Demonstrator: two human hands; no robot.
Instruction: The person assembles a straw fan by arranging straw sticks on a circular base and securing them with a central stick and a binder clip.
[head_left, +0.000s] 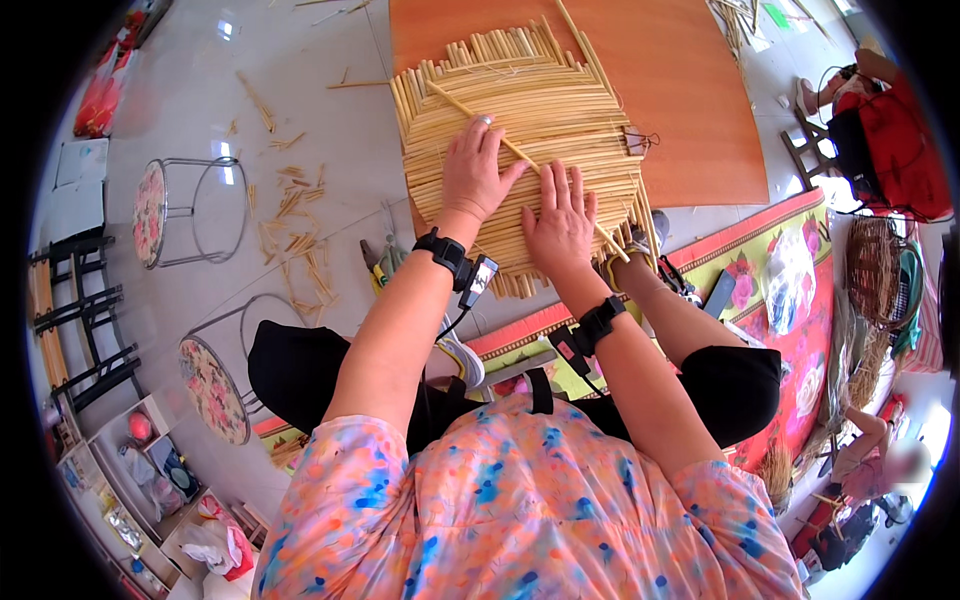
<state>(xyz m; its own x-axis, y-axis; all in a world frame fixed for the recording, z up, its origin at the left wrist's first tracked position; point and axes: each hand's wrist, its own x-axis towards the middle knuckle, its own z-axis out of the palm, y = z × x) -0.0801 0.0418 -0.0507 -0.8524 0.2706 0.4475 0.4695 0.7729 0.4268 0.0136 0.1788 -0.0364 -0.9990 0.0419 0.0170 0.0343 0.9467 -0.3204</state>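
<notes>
A roughly round panel (560,108) of pale straw-coloured stalks lies before me, its stalks side by side in rows with uneven ends. Across it a single loose stalk (516,149) runs diagonally from upper left to lower right. My left hand (474,170) rests on the panel's left part, fingers stretched along the stalk and thumb spread toward the right hand. My right hand (562,222) lies flat, fingers extended, with the fingertips at the stalk. What is beneath both palms is hidden. A binder clip (636,141) grips the panel's right edge.
Under the panel is an orange-brown tabletop (690,110). Cut stalk pieces (305,225) litter the floor at left, near two round floral stools (150,214). A phone (719,293) lies on the floral mat (740,255) at right. Other people sit farther right.
</notes>
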